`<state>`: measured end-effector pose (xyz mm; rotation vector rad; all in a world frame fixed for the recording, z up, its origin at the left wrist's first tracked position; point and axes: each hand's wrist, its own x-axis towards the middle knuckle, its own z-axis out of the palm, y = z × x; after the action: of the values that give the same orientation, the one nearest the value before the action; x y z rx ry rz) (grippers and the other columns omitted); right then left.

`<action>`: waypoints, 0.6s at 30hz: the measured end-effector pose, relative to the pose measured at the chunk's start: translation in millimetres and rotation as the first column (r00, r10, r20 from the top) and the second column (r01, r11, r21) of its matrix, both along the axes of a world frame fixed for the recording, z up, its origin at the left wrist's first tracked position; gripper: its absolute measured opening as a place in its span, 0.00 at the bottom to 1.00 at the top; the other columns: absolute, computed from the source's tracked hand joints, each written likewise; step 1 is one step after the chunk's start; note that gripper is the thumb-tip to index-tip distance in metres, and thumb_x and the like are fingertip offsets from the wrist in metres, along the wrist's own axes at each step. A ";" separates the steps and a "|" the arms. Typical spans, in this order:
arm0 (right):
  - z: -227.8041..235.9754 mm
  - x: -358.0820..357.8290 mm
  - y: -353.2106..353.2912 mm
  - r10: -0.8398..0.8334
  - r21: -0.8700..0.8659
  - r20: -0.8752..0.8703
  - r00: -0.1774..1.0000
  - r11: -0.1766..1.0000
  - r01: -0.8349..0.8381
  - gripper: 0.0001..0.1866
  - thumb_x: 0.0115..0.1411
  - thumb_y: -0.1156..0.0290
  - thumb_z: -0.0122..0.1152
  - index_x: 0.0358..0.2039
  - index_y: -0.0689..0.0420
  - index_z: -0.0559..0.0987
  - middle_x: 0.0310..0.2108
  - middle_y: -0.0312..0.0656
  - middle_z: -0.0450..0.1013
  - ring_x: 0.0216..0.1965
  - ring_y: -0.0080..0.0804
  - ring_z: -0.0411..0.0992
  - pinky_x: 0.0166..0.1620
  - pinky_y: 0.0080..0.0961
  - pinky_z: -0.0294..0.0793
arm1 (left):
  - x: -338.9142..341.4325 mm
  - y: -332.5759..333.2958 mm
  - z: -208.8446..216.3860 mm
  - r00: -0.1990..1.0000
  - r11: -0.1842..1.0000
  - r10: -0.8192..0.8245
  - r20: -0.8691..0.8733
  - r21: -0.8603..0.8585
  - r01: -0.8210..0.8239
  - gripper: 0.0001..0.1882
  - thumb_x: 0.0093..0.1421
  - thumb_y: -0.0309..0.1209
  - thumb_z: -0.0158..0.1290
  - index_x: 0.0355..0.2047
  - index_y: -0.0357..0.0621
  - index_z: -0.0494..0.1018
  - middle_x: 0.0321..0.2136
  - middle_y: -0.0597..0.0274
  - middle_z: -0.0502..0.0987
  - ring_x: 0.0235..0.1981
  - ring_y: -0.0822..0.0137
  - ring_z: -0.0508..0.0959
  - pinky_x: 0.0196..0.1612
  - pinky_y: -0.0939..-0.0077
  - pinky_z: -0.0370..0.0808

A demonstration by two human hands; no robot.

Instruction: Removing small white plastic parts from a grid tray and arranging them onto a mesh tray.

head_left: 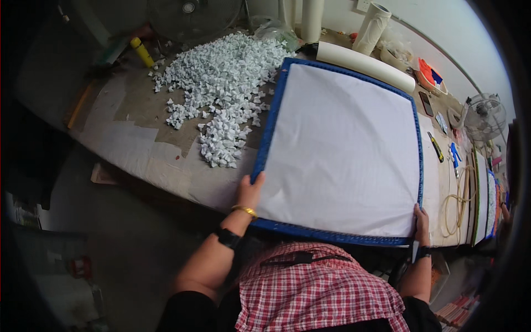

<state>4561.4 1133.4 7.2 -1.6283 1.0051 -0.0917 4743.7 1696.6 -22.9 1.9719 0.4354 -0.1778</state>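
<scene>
Blue frame (264, 145), white sheet (343, 149) inside: on worktop (138, 144), near edge. Your left hand (250, 191) grips its left corner; your right hand (422, 218) clasps its right corner. White pieces (221, 83) heaped just left.

Both forearms reach forward and apart; left hand (250, 191) with gold bangle and black wristband, right hand (422, 221), fingers curled, each gripping

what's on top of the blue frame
A white sheet covers nearly the whole blue frame, leaving only its rim showing. The left hand and right hand grip the near corners. Whatever lies beneath the sheet is hidden.
</scene>
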 end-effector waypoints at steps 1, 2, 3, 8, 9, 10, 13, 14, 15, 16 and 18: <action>-8.0 -8.9 -16.6 0.020 0.055 0.010 1.000 0.998 -0.020 0.16 0.65 0.56 0.58 0.39 0.58 0.78 0.30 0.31 0.74 0.32 0.19 0.68 0.39 0.19 0.67 | -1.1 -14.9 -2.0 1.000 1.000 -0.019 0.008 0.014 0.019 0.24 0.60 0.49 0.58 0.34 0.35 0.76 0.27 0.59 0.79 0.29 0.68 0.77 0.35 0.68 0.73; -25.4 -28.3 -41.9 0.058 0.077 0.006 0.998 0.995 -0.058 0.18 0.65 0.56 0.58 0.39 0.59 0.78 0.32 0.33 0.75 0.33 0.20 0.69 0.39 0.18 0.67 | -5.1 -27.5 -4.0 0.999 0.999 -0.041 0.016 0.025 0.040 0.24 0.60 0.49 0.58 0.34 0.35 0.76 0.27 0.56 0.80 0.29 0.65 0.78 0.35 0.67 0.74; -45.7 -51.9 -68.3 0.037 0.030 -0.025 0.999 0.999 -0.036 0.18 0.65 0.54 0.58 0.38 0.60 0.78 0.32 0.33 0.75 0.32 0.19 0.69 0.38 0.18 0.67 | -10.3 -43.1 -3.7 0.997 0.997 -0.071 0.000 0.032 0.071 0.25 0.60 0.50 0.58 0.34 0.35 0.76 0.27 0.53 0.80 0.29 0.61 0.78 0.36 0.65 0.74; -79.7 -79.5 -74.4 0.013 0.038 -0.096 0.995 0.999 -0.010 0.20 0.65 0.53 0.58 0.33 0.60 0.76 0.29 0.34 0.73 0.29 0.20 0.67 0.35 0.18 0.66 | -35.2 -47.2 -4.4 0.988 0.984 -0.133 -0.074 0.107 0.141 0.28 0.59 0.55 0.56 0.35 0.37 0.73 0.29 0.45 0.79 0.32 0.46 0.80 0.37 0.58 0.74; -87.3 -82.8 -86.7 0.057 -0.050 -0.162 0.985 0.997 -0.066 0.21 0.65 0.52 0.58 0.33 0.60 0.76 0.30 0.34 0.73 0.30 0.20 0.67 0.36 0.19 0.67 | -35.8 -47.4 -8.4 0.986 0.984 -0.148 -0.071 0.094 0.154 0.28 0.59 0.55 0.56 0.35 0.37 0.73 0.29 0.45 0.79 0.32 0.46 0.80 0.37 0.58 0.74; -85.2 -73.5 -87.1 0.110 -0.121 -0.229 0.967 0.983 -0.141 0.22 0.65 0.51 0.57 0.34 0.61 0.77 0.30 0.35 0.74 0.31 0.21 0.68 0.37 0.20 0.68 | -35.8 -41.4 -10.3 0.990 0.989 -0.134 -0.048 0.049 0.136 0.28 0.59 0.54 0.56 0.35 0.37 0.73 0.29 0.45 0.79 0.32 0.47 0.80 0.36 0.57 0.74; -76.5 -46.8 -117.9 0.185 -0.033 -0.172 0.968 0.981 -0.193 0.26 0.64 0.50 0.58 0.44 0.64 0.77 0.38 0.38 0.76 0.36 0.25 0.72 0.45 0.22 0.71 | -31.9 -46.7 -5.3 0.994 0.994 -0.113 0.001 -0.004 0.113 0.26 0.60 0.51 0.57 0.34 0.35 0.74 0.26 0.49 0.78 0.29 0.56 0.77 0.34 0.62 0.73; -75.7 -45.8 -132.0 0.219 0.029 -0.109 0.970 0.976 -0.217 0.28 0.63 0.50 0.58 0.48 0.65 0.77 0.40 0.39 0.77 0.38 0.27 0.73 0.46 0.24 0.71 | -28.3 -54.2 -0.4 0.995 0.995 -0.095 0.023 -0.004 0.095 0.24 0.60 0.48 0.58 0.32 0.33 0.74 0.24 0.53 0.78 0.26 0.65 0.75 0.32 0.67 0.72; -72.2 -43.9 -148.0 0.296 0.083 -0.169 0.940 0.955 -0.285 0.32 0.66 0.49 0.53 0.55 0.67 0.71 0.51 0.42 0.74 0.49 0.30 0.72 0.56 0.29 0.67 | -25.5 -68.2 17.8 0.994 0.993 -0.114 0.000 0.005 0.114 0.24 0.61 0.48 0.58 0.33 0.33 0.75 0.24 0.58 0.78 0.26 0.69 0.74 0.32 0.68 0.72; -66.0 -29.8 -151.7 0.299 0.092 -0.166 0.940 0.954 -0.287 0.32 0.66 0.49 0.53 0.55 0.67 0.71 0.51 0.42 0.74 0.49 0.30 0.72 0.56 0.29 0.67 | -22.4 -73.8 14.8 0.994 0.994 -0.112 -0.001 0.014 0.112 0.24 0.61 0.48 0.58 0.33 0.33 0.75 0.24 0.58 0.78 0.26 0.69 0.74 0.32 0.68 0.72; -51.5 -6.6 -150.5 0.158 0.509 -0.217 0.963 0.861 -0.027 0.30 0.65 0.54 0.55 0.58 0.65 0.69 0.52 0.45 0.74 0.52 0.36 0.72 0.57 0.34 0.67 | -19.9 -82.7 -2.6 0.990 0.989 -0.138 0.007 -0.045 0.138 0.23 0.62 0.47 0.57 0.34 0.34 0.75 0.26 0.62 0.78 0.29 0.72 0.74 0.33 0.71 0.72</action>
<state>4554.8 982.9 -44.3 -1.2161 1.0325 0.4264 4723.7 1613.9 -25.5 1.9578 0.2895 -0.2690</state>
